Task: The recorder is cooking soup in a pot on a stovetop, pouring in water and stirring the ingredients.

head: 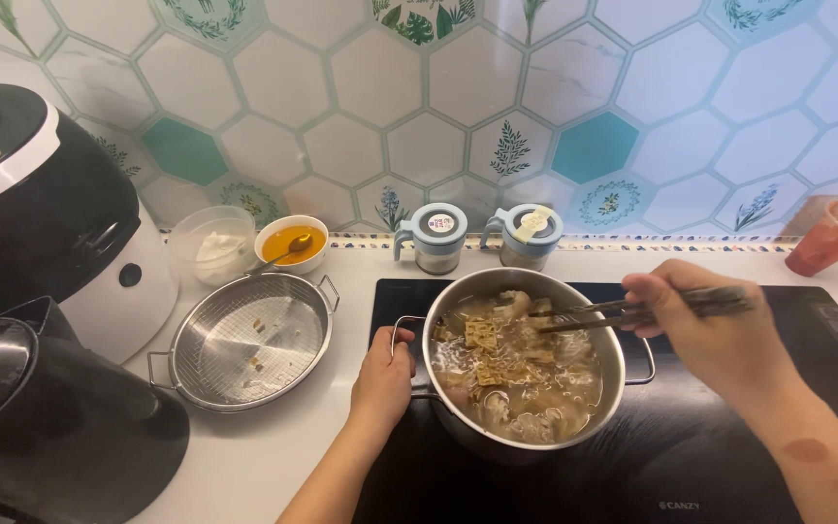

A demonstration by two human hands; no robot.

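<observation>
Left hand (382, 374) is clasping the pot (521, 364) handle steady; right hand (695, 325) is pinching chopsticks (623, 312), best stirring gently, tips low.

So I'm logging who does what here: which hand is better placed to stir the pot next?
The right hand: it holds the chopsticks, whose tips are already over the food in the steel pot. The left hand grips the pot's side handle, steadying it.
</observation>
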